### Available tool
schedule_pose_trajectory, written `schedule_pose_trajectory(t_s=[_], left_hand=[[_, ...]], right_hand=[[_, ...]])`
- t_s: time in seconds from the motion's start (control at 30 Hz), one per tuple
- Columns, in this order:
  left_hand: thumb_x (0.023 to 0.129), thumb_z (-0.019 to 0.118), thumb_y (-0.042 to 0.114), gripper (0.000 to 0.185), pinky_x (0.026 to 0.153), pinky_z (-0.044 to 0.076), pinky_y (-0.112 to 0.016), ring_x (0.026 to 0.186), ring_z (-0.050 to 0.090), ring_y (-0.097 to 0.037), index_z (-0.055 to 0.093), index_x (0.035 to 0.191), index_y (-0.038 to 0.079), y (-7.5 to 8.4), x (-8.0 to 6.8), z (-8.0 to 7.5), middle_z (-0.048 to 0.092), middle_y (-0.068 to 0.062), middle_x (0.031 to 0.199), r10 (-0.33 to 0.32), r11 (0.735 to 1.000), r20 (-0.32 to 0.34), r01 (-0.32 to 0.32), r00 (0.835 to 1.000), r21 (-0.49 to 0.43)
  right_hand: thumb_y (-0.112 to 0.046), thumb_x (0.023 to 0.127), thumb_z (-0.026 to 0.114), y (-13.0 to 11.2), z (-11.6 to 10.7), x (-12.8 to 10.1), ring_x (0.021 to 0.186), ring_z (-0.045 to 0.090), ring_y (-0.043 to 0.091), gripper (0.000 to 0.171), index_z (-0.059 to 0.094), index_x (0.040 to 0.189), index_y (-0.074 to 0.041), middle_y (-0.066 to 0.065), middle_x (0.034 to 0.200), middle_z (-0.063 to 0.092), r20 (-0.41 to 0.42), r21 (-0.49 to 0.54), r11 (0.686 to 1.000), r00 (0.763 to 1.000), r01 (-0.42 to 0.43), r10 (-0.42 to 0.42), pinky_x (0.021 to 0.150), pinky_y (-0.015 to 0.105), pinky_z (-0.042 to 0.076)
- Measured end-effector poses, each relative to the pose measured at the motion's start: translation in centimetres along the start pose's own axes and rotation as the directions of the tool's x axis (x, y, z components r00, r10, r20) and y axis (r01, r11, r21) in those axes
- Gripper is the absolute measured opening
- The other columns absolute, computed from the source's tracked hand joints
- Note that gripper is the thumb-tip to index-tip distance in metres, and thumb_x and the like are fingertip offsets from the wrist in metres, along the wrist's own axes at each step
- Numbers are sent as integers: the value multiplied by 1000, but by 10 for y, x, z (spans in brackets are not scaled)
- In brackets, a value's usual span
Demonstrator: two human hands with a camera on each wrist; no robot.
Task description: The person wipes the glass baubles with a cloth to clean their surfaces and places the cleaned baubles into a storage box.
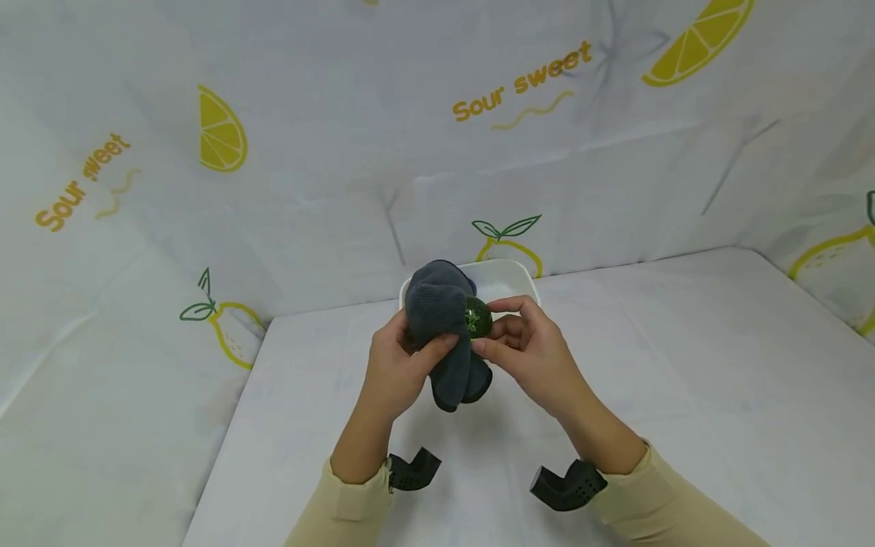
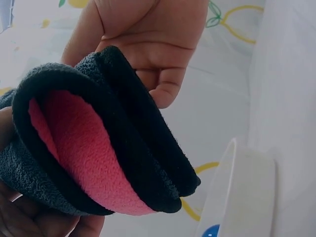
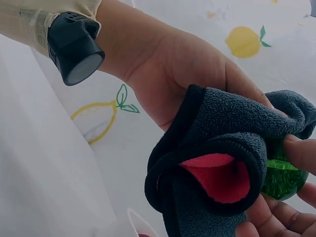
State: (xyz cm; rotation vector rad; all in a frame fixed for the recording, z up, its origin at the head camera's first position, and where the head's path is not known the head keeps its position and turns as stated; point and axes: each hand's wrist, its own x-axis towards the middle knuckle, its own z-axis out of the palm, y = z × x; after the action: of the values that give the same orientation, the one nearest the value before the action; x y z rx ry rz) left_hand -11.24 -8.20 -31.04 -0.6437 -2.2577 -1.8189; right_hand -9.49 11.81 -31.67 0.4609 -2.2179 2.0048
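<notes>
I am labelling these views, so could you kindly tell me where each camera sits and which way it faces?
Head: looks down at both hands, left hand gripping cloth, right hand pinching ball, before tray.
Left wrist: beside the cloth, facing the right hand.
Right wrist: faces the left hand and ball.
All share the cloth.

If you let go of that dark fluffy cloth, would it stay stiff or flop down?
The cloth would probably flop: its free end already hangs limp below the left hand. It looks soft and light, folding into thick rolls. It likely won't slip easily, since its surface is fuzzy.
</notes>
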Motion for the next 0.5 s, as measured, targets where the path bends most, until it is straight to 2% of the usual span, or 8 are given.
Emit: schedule_pose_trajectory(t_s=[0.13,0.33,0.5], left_hand=[[87,74,14,42,89,56,-37,106,67,-21,60,127,8,-3,0,-1,68,-10,118,14,1000,1,-14,1000,1],[85,75,9,41,89,56,-38,103,67,-21,63,124,7,-4,1,-2,68,-10,116,96,995,16,-96,995,-1],[84,75,7,40,89,56,-38,103,68,-22,64,123,6,-4,1,-3,68,-11,116,126,992,23,-126,992,-8]], right_hand=[[-9,88,73,0,0,0,79,68,16,48,49,130,-6,14,94,67,-8,-7,1000,1000,-21,21,73,27,57],[-13,95,64,2,-3,3,74,70,16,41,48,129,4,2,87,72,41,153,982,994,-111,106,76,31,59],[-15,100,56,2,-5,4,72,70,16,38,47,127,10,-2,83,74,92,210,972,992,-102,84,75,31,58]])
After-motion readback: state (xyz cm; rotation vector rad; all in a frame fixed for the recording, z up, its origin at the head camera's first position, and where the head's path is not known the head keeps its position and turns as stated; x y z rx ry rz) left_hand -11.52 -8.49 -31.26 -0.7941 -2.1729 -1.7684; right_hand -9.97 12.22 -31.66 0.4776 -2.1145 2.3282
